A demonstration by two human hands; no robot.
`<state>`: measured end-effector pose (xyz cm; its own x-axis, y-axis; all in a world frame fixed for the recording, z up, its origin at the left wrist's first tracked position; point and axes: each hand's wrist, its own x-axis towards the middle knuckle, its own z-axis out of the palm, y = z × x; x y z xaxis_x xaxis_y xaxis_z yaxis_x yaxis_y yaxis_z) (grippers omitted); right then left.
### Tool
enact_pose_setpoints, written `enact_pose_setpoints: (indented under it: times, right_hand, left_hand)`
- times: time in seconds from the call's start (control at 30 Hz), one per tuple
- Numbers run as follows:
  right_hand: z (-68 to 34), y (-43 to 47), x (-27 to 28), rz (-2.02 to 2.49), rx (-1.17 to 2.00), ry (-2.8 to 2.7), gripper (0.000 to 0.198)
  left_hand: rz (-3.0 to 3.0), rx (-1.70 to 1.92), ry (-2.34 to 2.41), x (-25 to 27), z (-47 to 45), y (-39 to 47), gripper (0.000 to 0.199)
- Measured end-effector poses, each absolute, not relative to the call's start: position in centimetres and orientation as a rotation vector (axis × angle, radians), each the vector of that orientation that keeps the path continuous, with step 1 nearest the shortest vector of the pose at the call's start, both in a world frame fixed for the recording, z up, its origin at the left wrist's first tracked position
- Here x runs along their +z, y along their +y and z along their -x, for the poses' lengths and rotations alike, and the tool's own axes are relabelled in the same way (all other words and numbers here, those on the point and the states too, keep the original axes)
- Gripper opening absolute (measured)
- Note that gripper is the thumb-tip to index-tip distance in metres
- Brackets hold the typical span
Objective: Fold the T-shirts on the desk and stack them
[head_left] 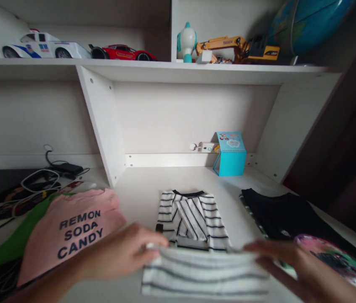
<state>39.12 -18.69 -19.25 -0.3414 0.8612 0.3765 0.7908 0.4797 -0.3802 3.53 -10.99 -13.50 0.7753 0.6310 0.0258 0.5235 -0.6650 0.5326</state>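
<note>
A white shirt with black stripes (193,210) lies on the desk in front of me, its sleeves folded across its middle and its dark collar at the far end. My left hand (130,248) pinches the left corner of its lower part, which is lifted and slightly blurred. At the opposite corner, my right hand (285,261) grips the same raised edge between thumb and fingers. The raised striped fabric hangs between both hands, nearest to me.
A pink lettered shirt (80,227) lies left over green fabric (17,235), near tangled cables (39,181). To the right is a black printed shirt (288,214). A blue desk calendar (231,155) stands behind. Toy vehicles and a globe (310,25) sit on the shelf (152,64).
</note>
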Motion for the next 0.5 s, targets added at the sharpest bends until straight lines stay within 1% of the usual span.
enact_pose_setpoints:
  times: [0.03, 0.1, 0.13, 0.2, 0.27, 0.4, 0.5]
  right_hand:
    - [-39.2, -15.6, -18.2, 1.433, 0.304, -2.184, 0.03]
    - [-38.9, -8.9, -17.2, 1.538, 0.62, -2.224, 0.023]
    - [-38.7, -5.7, -17.4, 1.573, 0.654, -2.229, 0.02]
    - [-38.3, -0.4, -18.9, 1.646, 0.698, -2.243, 0.015]
    - [-38.4, 2.9, -21.1, 1.701, 0.706, -2.263, 0.016]
    - [-39.7, 5.3, -23.6, 1.763, 0.686, -2.289, 0.022]
    - [-40.5, 5.7, -24.3, 1.812, 0.609, -2.271, 0.022]
  left_hand:
    - [-2.406, 0.248, 0.84, -13.2, -4.2, -8.0, 0.02]
    - [-2.289, 0.205, 0.806, -14.3, -5.8, -1.5, 0.014]
    - [-2.212, 0.182, 0.833, -15.5, -6.6, 1.7, 0.013]
    - [-2.077, 0.131, 0.939, -18.2, -7.9, 6.8, 0.016]
    - [-2.033, 0.111, 0.987, -20.4, -8.6, 10.0, 0.021]
    - [-2.056, 0.129, 0.978, -22.0, -8.4, 12.6, 0.027]
    - [-2.107, 0.153, 1.042, -22.7, -8.0, 13.4, 0.025]
